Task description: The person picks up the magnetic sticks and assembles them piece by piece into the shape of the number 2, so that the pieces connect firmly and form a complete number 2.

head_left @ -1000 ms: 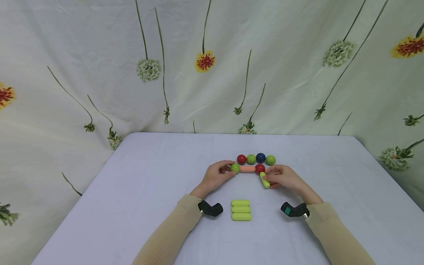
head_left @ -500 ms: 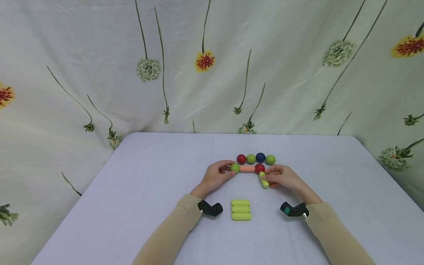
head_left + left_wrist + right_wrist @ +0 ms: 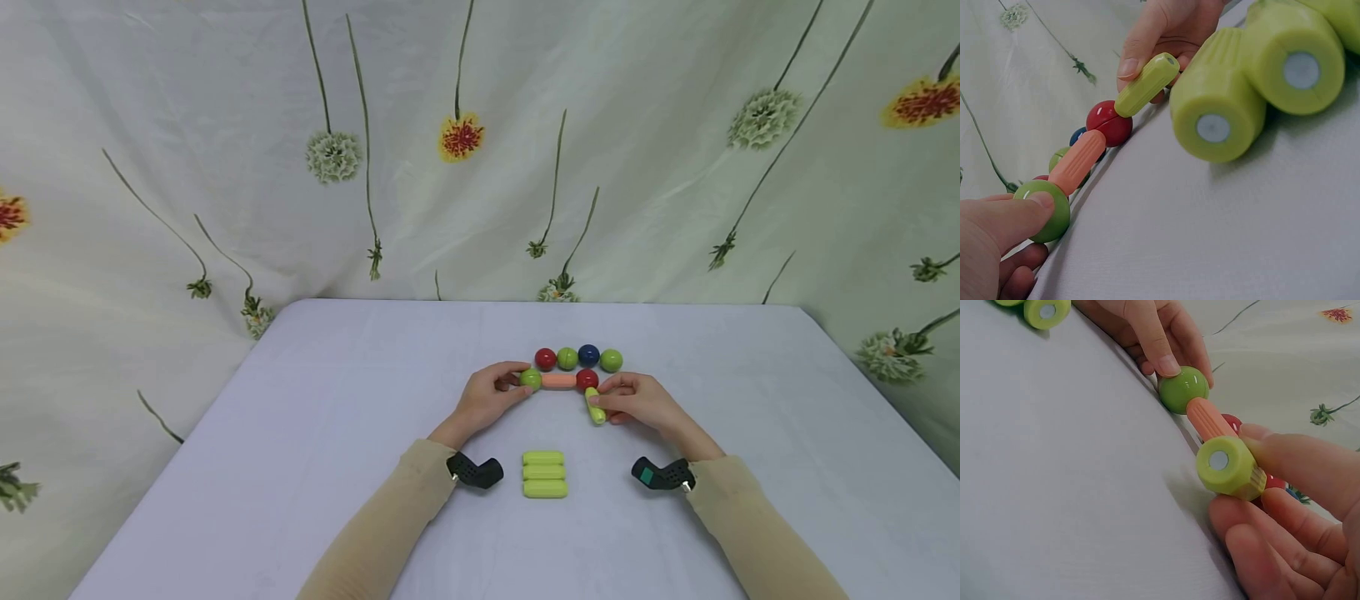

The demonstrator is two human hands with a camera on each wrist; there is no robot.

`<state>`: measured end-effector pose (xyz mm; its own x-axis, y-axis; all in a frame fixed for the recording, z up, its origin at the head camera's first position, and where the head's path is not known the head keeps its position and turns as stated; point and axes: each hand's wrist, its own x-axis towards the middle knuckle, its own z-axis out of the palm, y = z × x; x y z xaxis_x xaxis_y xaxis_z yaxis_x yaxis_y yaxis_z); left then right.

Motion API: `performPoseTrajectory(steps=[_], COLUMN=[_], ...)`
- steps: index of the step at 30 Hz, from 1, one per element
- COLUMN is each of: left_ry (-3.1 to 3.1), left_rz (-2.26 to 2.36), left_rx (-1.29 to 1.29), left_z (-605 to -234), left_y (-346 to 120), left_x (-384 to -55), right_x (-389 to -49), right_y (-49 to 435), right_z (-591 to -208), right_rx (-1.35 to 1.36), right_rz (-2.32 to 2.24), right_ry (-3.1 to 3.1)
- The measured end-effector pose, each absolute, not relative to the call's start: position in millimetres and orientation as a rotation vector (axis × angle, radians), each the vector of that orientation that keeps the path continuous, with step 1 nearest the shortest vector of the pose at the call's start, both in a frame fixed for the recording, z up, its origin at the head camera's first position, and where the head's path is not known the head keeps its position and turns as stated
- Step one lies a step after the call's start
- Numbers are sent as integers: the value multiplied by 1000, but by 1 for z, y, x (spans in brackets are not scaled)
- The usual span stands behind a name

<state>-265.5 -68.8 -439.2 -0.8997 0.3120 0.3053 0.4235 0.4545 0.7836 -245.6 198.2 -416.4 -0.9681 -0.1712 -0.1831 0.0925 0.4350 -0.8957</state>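
Note:
On the lilac table (image 3: 337, 417) lies a short chain: a green ball (image 3: 531, 379), an orange rod (image 3: 558, 382) and a red ball (image 3: 587, 379). My left hand (image 3: 491, 396) pinches the green ball (image 3: 1044, 209) between thumb and fingers. My right hand (image 3: 637, 400) pinches a lime-green rod (image 3: 596, 406), whose far end touches the red ball (image 3: 1110, 122). In the right wrist view the lime-green rod (image 3: 1230, 467) shows its flat end with a metal disc, beside the orange rod (image 3: 1210, 423) and the green ball (image 3: 1183, 389).
Behind the chain sits a row of several balls: red (image 3: 545, 359), green (image 3: 567, 358), blue (image 3: 588, 356), green (image 3: 611, 360). Three lime-green rods (image 3: 544, 474) lie stacked side by side near the table's front. A flowered cloth (image 3: 480, 150) hangs behind the table.
The lime-green rod in my right hand has shifted slightly left and up, bringing its end against the red ball. My left hand has stayed on the green ball.

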Motion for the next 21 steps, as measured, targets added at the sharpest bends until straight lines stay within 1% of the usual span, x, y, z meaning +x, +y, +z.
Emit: performPoseTrajectory(steps=[21], left_ry=[-2584], left_rz=[-1411], left_rx=[-652], left_z=[-439], left_y=[-67], left_x=[-267], right_x=[-246], right_y=[198], right_z=[-418], right_rx=[-66], right_rz=[-1579], right_ry=[2445])
